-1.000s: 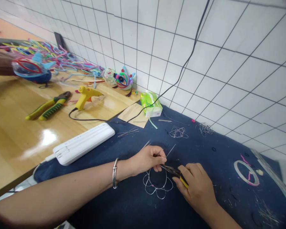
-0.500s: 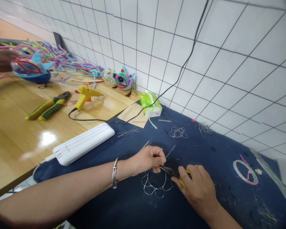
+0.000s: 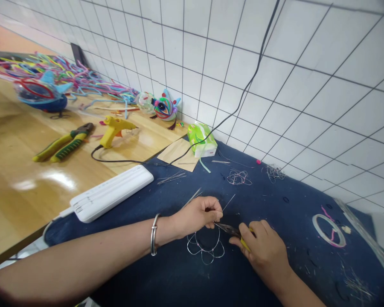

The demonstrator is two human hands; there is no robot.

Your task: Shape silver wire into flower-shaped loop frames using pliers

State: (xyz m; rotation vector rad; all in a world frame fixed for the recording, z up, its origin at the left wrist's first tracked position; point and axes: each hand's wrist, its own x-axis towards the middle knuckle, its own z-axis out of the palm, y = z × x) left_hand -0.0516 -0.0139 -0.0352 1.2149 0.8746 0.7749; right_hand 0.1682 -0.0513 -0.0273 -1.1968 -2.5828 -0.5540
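1. Silver wire is bent into an open wire flower, seen just below the centre of the frame, over a dark blue cloth. Its petal-like loops are fanned toward the bottom of the frame, and its upper part is directed toward the pinched fingertips. Small pink spots are seen along it.
2. The wire flower is held at its upper end by the left hand, whose thumb and index finger are pinched closed, with the other fingers curled. From the pinch, a straight wire end is pointed toward the upper right. A silver bangle is worn on the left wrist.
3. Yellow handles of small pliers are gripped in the right hand, which is closed around them. The pliers' long axis is slanted from lower right to upper left, with the tips brought to the left fingertips. Whether wire is clamped by the tips cannot be told.
4. At centre left, a white device is laid slantwise. Farther up, a yellow glue gun and large pliers are placed on the wooden table.
5. Near the centre, a green tissue pack is set by the tiled wall. Right of centre, tangled wire is seen.
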